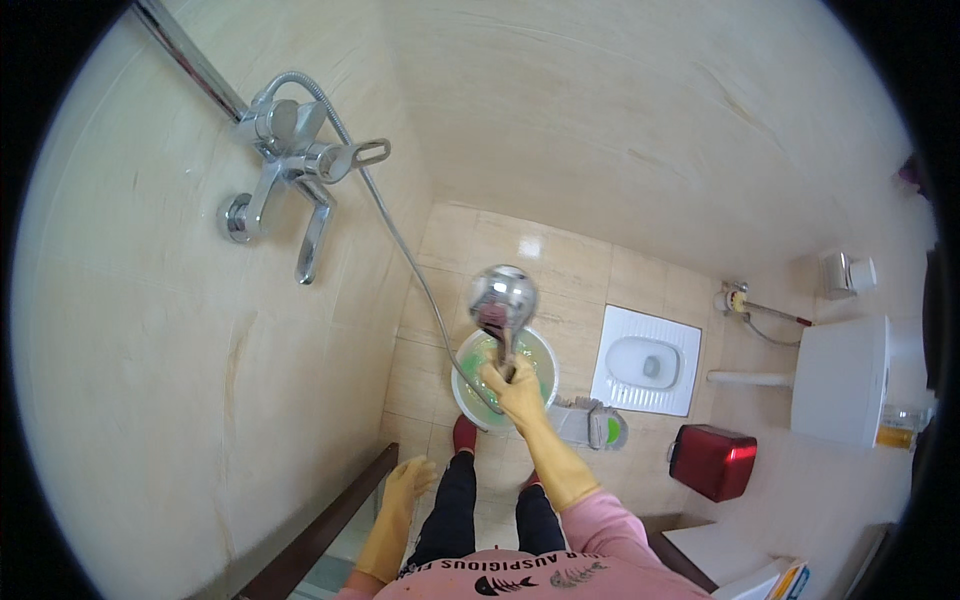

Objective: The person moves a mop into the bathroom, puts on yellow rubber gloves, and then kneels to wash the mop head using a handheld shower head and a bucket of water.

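A yellow rubber glove covers my right hand [514, 382], which grips the handle of a chrome hand shower [504, 296]. The shower head is over the far rim of a round white basin [551, 375] on the floor. Inside the basin is greenish liquid [472, 360] with bright glints on it. From the mixer tap [289, 150] on the left wall, a metal hose [409, 255] runs down to the basin area. My left hand [409, 480], in a matching glove, hangs low at the left beside my leg with nothing in it.
A squat toilet [622, 390] is set in the tiled floor at right. Beside the basin lies a grey brush-like tool [589, 426]. A red bin [712, 463] and white cistern [840, 382] stand along the right wall. A dark brown rail [322, 517] edges the lower left.
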{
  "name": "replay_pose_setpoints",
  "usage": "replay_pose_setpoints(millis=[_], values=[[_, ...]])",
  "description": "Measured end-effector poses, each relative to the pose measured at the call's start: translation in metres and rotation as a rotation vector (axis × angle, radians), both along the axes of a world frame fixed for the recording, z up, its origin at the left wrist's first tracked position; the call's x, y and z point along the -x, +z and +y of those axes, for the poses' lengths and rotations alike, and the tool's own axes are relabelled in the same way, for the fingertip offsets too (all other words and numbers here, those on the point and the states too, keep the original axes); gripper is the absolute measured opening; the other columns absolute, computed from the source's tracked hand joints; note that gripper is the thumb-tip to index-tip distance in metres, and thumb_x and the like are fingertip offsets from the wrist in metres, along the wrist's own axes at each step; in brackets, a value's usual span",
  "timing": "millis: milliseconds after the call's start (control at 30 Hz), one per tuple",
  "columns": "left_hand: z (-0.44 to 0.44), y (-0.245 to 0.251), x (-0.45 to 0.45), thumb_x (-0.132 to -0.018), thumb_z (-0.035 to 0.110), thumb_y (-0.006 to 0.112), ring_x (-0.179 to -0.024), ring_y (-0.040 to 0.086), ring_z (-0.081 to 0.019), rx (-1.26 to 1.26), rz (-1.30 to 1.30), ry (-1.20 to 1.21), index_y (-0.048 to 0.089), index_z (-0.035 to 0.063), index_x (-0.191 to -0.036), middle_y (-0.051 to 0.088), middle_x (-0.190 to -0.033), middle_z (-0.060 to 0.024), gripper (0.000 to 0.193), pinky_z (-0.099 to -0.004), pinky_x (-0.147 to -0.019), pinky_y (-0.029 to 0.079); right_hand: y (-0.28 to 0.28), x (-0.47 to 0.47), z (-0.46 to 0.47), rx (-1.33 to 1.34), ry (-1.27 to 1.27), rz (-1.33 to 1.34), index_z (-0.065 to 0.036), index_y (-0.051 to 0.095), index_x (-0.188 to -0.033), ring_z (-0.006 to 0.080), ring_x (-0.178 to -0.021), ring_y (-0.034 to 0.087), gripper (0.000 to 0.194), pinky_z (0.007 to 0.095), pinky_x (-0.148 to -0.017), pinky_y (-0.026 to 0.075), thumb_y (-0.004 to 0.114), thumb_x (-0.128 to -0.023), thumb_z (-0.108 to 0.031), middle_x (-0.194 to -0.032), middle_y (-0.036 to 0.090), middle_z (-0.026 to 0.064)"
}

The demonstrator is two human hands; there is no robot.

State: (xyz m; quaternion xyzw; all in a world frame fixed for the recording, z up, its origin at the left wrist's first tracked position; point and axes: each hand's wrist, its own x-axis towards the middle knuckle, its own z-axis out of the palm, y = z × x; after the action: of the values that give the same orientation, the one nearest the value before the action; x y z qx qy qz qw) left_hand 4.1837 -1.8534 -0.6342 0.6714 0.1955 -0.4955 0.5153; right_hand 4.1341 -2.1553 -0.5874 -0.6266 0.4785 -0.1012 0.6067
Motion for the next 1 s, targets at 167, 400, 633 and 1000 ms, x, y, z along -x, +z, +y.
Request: replay_pose_setpoints(millis=[167, 400, 633, 1000], values=[[-0.003, 0.025, -0.019, -0.099, 0.040, 0.065, -0.099, 0.071, -0.0227, 0.009, -0.099, 0.090, 0.065, 0.0019, -0.120, 0.072, -0.114, -0.0135, 0.043, -0.0320, -0.084, 0.057, 0.017, -0.057, -0.005, 0.188, 0.270, 0.116, -0.005, 0.064, -0.110, 0.0409, -0.094, 0.067, 0.032, 0.0456, -0.084, 0.052, 0.066, -0.092, -0.032, -0.100, 0.070, 0.0218], [-0.039, 0.043, -0.047, -0.103, 0.040, 0.060, -0.089, 0.072, -0.0251, 0.132, -0.152, 0.134, 0.069, 0.0009, -0.103, 0.073, -0.102, -0.0132, 0.040, -0.0311, -0.083, 0.057, 0.024, -0.090, -0.026, 0.245, 0.341, 0.299, -0.008, 0.065, -0.112, 0.0419, -0.106, 0.067, 0.025, 0.0511, -0.091, 0.052, 0.062, -0.093, -0.024, -0.112, 0.069, 0.0236], [-0.052, 0.025, -0.062, -0.100, 0.041, 0.062, -0.068, 0.065, -0.0232, 0.116, -0.138, 0.054, 0.061, 0.0056, -0.078, 0.066, -0.074, -0.0112, 0.042, -0.0377, -0.075, 0.056, 0.002, -0.030, -0.030, 0.198, 0.195, 0.232, -0.007, 0.064, -0.113, 0.0422, -0.105, 0.067, 0.033, 0.0496, -0.088, 0.052, 0.066, -0.090, -0.031, -0.110, 0.070, 0.0242], [-0.079, -0.003, -0.007, -0.099, 0.039, 0.066, -0.054, 0.058, -0.0234, 0.127, -0.065, -0.255, 0.056, 0.0072, -0.072, 0.058, -0.062, -0.0091, 0.043, -0.0408, -0.069, 0.057, -0.098, 0.248, 0.076, -0.055, -0.566, 0.204, -0.005, 0.063, -0.106, 0.0137, -0.069, 0.062, 0.022, 0.0314, -0.063, 0.051, 0.069, -0.092, -0.021, -0.080, 0.066, 0.0057]])
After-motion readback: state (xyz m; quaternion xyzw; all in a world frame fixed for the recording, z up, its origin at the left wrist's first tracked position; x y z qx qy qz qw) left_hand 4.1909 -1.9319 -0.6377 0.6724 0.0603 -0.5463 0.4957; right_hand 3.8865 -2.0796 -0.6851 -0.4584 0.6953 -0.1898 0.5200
